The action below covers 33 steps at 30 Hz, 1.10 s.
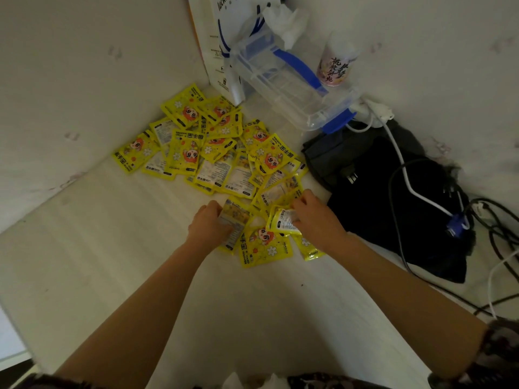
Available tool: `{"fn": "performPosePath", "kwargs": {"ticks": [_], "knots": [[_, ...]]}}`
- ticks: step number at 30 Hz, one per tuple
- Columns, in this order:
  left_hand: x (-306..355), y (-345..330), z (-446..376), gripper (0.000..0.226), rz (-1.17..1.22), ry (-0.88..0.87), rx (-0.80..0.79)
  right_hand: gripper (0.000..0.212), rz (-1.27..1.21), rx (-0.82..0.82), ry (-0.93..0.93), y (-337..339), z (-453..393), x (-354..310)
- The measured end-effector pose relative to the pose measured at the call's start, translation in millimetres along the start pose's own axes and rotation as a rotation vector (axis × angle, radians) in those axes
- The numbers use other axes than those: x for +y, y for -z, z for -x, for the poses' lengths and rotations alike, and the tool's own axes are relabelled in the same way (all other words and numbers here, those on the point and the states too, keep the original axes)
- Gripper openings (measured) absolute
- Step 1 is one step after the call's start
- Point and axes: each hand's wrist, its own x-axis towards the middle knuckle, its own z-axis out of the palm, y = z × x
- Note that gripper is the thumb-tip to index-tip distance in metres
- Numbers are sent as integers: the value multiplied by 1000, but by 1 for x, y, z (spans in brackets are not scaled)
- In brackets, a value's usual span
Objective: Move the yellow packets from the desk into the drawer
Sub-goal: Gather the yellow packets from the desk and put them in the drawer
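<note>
Left hand and right hand each gripped yellow packets; slick stack risked sliding toward 6 o'clock off the desk

Glossy yellow foil packets heaped mid-frame read "HAND WARMER" beside Chinese characters; the white paper bag at top centre shows "luck", the rest cut off.

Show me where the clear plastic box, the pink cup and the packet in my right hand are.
clear plastic box (283,88), head view, on its see-through side wall.
pink cup (335,66), head view, on its printed side.
packet in the right hand (283,221), head view, on its pale printed back.
</note>
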Motion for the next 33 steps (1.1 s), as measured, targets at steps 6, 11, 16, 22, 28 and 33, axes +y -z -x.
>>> {"fn": "performPosePath", "kwargs": {"ticks": [6,11,16,22,28,33], "knots": [[-2,7,15,38,161,-9,63,32,-249,15,-70,0,15,-1],[2,25,24,62,420,57,149,26,-542,59,-282,0,36,7],[35,22,21,27,355,-72,102,22,-635,1,-431,-14,54,19],[76,-14,18,23,249,-240,-14,28,-597,-57,-551,-23,60,27],[95,-39,12,25,164,-293,-69,34,-489,-35,-599,-30,53,18],[101,-53,5,27,12,-341,-16,37,-532,-23,-659,-32,51,5]]}}
